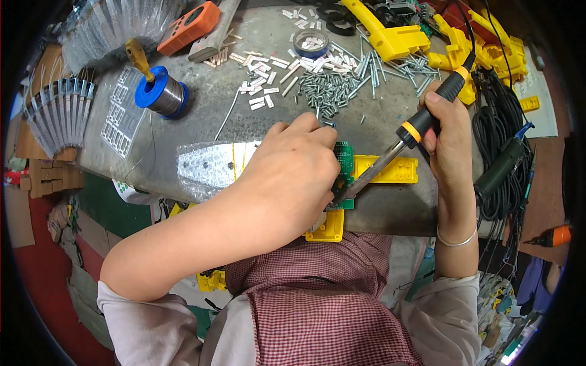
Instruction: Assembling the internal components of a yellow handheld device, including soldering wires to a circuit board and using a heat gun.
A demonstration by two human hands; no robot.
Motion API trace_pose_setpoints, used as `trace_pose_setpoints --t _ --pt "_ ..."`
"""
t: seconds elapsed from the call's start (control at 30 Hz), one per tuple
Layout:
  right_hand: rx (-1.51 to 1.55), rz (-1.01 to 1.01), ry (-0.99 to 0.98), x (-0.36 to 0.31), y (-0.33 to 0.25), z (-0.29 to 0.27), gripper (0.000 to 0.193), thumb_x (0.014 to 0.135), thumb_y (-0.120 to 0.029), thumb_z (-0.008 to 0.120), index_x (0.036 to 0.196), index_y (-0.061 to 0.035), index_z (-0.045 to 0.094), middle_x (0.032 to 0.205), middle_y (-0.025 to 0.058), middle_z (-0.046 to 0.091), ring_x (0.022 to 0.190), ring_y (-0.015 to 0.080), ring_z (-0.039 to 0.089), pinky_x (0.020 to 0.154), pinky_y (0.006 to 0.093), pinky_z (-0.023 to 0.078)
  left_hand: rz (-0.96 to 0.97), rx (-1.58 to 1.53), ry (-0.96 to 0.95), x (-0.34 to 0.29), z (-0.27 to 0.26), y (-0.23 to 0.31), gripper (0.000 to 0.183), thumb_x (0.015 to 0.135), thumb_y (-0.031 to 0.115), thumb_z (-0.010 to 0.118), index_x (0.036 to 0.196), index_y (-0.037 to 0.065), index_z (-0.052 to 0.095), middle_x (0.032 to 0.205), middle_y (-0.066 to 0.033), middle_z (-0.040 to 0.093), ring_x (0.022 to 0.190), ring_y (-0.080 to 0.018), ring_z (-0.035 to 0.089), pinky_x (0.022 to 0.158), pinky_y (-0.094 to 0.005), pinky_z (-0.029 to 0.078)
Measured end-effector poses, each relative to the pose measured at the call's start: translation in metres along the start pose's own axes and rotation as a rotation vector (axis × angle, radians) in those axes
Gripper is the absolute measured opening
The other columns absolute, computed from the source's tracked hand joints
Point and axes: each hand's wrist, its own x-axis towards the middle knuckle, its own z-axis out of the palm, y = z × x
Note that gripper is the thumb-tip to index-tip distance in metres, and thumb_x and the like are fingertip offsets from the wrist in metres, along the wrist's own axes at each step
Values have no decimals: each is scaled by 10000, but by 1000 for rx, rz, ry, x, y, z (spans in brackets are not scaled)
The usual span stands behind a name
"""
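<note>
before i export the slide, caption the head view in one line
Right hand angles a soldering iron over a green circuit board that the left hand partly covers.

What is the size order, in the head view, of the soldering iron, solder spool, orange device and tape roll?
1. Soldering iron: the longest, perhaps helped by nearness to the camera.
2. Solder spool and orange device: too alike to rank.
3. Tape roll: the smallest.

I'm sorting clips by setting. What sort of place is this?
Probably an electronics assembly workshop: the right hand holds a soldering iron over a green circuit board, and a blue solder spool stands nearby.
</note>
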Motion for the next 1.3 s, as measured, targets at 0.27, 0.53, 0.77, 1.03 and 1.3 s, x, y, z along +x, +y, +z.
trace_pose_setpoints --t 0.27,0.53,0.77,1.03,1.3 --pt "118 -40 95 1 -2 -7 174 895 -215 609 931 -55 553 674 -31 487 423 10 349 389 175 258 -2 9 4 0 0 0 104 655 81 758 662 25 670 879 -75 563 943 -273 521 845 -371 463" --pt "167 -37 91 6 5 -10 178 887 -209 617 952 -57 549 720 -26 497 444 9 344 389 175 249 -9 15 6 -1 1 2 82 657 62 746 666 23 675 881 -78 570 943 -275 524 841 -373 466" --pt "190 -33 87 10 7 -12 203 881 -229 632 938 -50 558 715 -19 498 455 21 359 398 187 264 -10 55 20 -4 1 5 58 669 46 727 689 12 686 901 -83 583 947 -280 524 842 -381 466" --pt "175 -24 84 13 3 -15 228 881 -263 629 921 -48 566 699 -23 493 455 24 356 406 186 266 -127 -109 383 -19 -16 -12 113 781 4 698 893 -10 686 932 -116 651 930 -303 601 829 -391 469" --pt "189 10 33 11 6 -17 185 877 -260 606 922 -89 552 706 -53 468 462 -1 346 399 168 260 -257 39 373 -1 5 -35 138 818 125 728 907 21 720 937 -111 662 927 -314 586 836 -395 463"
